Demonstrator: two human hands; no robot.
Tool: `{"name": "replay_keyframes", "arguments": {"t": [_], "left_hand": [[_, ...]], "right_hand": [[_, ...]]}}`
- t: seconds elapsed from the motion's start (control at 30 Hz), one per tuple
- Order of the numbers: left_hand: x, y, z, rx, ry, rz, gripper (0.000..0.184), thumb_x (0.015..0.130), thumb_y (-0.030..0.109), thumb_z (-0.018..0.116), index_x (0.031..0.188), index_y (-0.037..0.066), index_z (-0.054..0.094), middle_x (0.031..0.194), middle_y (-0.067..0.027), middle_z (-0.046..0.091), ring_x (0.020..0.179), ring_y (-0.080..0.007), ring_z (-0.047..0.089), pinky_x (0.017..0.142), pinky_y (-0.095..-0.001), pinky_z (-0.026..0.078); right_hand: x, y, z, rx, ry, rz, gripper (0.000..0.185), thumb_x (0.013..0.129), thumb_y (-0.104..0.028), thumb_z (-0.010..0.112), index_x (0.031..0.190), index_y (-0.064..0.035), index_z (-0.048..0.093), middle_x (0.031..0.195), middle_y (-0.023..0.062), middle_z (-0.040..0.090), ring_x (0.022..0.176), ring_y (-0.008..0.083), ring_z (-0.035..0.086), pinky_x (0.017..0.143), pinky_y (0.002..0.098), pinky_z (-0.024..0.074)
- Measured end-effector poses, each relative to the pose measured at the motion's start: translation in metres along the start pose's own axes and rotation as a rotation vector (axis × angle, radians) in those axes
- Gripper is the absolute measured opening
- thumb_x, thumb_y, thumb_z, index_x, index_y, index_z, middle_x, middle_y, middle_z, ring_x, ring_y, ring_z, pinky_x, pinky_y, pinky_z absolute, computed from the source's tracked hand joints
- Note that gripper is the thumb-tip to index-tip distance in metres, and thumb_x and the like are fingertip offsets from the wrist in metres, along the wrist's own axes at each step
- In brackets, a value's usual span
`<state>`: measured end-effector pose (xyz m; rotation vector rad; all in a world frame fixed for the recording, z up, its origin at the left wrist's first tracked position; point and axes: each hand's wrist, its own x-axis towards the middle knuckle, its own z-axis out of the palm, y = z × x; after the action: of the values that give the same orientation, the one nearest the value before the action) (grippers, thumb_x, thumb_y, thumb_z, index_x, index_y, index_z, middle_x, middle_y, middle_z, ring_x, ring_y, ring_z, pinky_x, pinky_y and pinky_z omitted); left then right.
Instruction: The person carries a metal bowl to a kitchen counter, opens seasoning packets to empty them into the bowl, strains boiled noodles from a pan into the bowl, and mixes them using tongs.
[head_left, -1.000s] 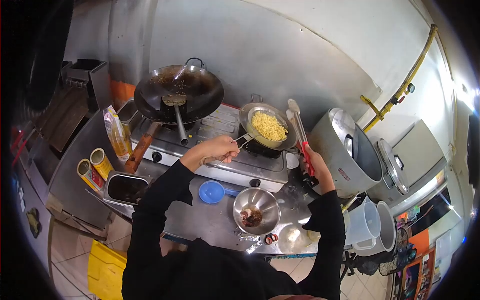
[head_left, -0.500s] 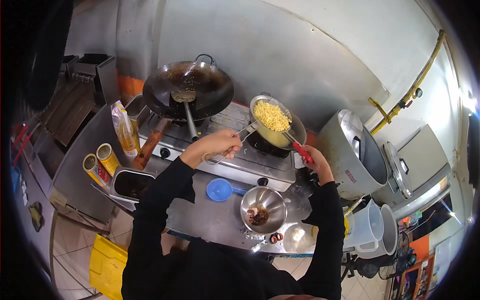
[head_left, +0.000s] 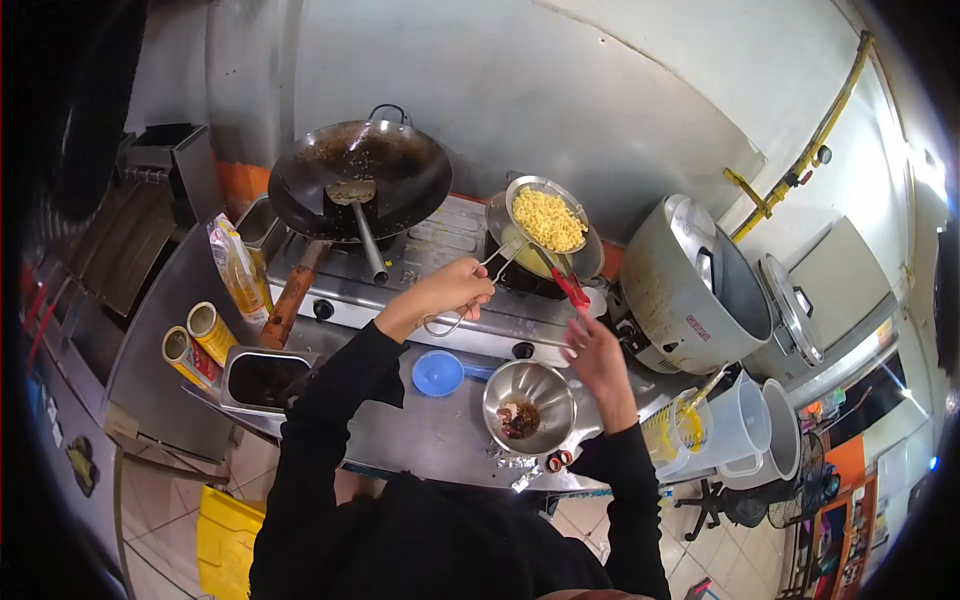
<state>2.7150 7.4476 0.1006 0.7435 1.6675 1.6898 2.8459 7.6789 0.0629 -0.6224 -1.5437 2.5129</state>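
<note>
My left hand is closed around the wire handle of a strainer. Yellow noodles fill the strainer, which is over a pot on the stove. A utensil with red handles, like tongs, leans at the pot's near rim. Just below those handles is my right hand, its fingers apart and nothing in it. A steel bowl with dark sauce and pale bits stands on the counter, left of my right hand. Beside it lies a blue plastic scoop.
A big wok with a metal spatula sits on the left burner, its wooden handle jutting toward me. At right are a large rice cooker and plastic jugs. Cans and a metal container stand at left.
My right hand has let go of the red handles and drawn back toward me, fingers opening. The left hand still holds the strainer over the pot. The view has shifted slightly.
</note>
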Motion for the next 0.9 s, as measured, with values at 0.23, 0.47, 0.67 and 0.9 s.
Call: {"name": "replay_keyframes", "arguments": {"t": [0.23,0.47,0.67,0.9], "left_hand": [[-0.020,0.004,0.007,-0.051,-0.043,-0.011,0.027,0.075,0.012,0.049,0.095,-0.001,0.035,0.060,-0.0004,0.045,0.041,-0.0084,0.046,0.037,-0.0197,0.036],[-0.069,0.003,0.004,-0.018,-0.138,0.058,0.029,0.078,0.013,0.049,0.098,-0.001,0.033,0.060,-0.0015,0.045,0.042,-0.0088,0.047,0.037,-0.0201,0.036],[-0.131,-0.005,0.006,-0.091,-0.316,-0.065,0.029,0.079,0.013,0.049,0.100,0.001,0.033,0.060,-0.0019,0.044,0.040,-0.0091,0.047,0.037,-0.0201,0.036],[-0.163,-0.055,0.027,-0.267,-0.584,-0.226,0.027,0.081,0.014,0.047,0.099,0.002,0.031,0.062,-0.0026,0.043,0.039,-0.0078,0.046,0.036,-0.0186,0.034]], "right_hand": [[-0.028,0.031,0.061,-0.209,-0.413,0.003,0.046,0.085,-0.033,0.042,0.122,-0.0072,0.034,0.110,0.0079,0.046,0.099,0.0181,0.044,0.084,0.0307,0.0344],[-0.041,0.049,0.088,-0.192,-0.479,-0.093,0.061,0.083,-0.042,0.041,0.128,-0.0056,0.021,0.117,0.0113,0.042,0.104,0.0196,0.041,0.088,0.0314,0.0312],[-0.096,0.091,0.109,-0.156,-0.491,-0.255,0.068,0.082,-0.043,0.043,0.130,-0.0040,0.015,0.121,0.0143,0.036,0.107,0.0222,0.040,0.090,0.0335,0.0297],[-0.156,0.144,0.107,0.088,-0.254,-0.256,0.065,0.081,-0.034,0.048,0.129,-0.0044,0.015,0.124,0.0157,0.032,0.108,0.0244,0.040,0.091,0.0365,0.0306]]}}
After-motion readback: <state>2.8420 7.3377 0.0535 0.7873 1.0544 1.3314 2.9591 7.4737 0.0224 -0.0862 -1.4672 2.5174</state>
